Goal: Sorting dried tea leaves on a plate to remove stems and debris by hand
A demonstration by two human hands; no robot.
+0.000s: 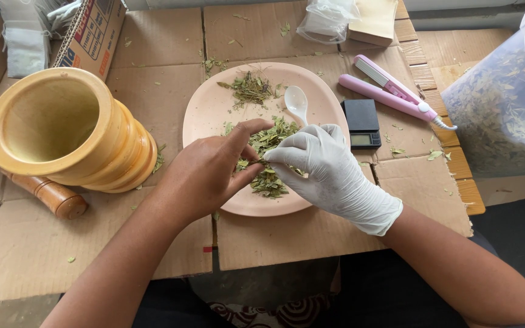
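Centre frame, over round pink plate: bare left hand and white-gloved right hand, fingers half-curled, jointly pinch a thin stem among dried green leaves; white plastic spoon just above.

Both forearms come in from bottom edge, converging toward centre. Left hand bare, palm down, thumb & index extended toward the other hand. Right hand in white glove, fingers curled, tips pinched, prob. meeting left fingertips; contact hard to tell.
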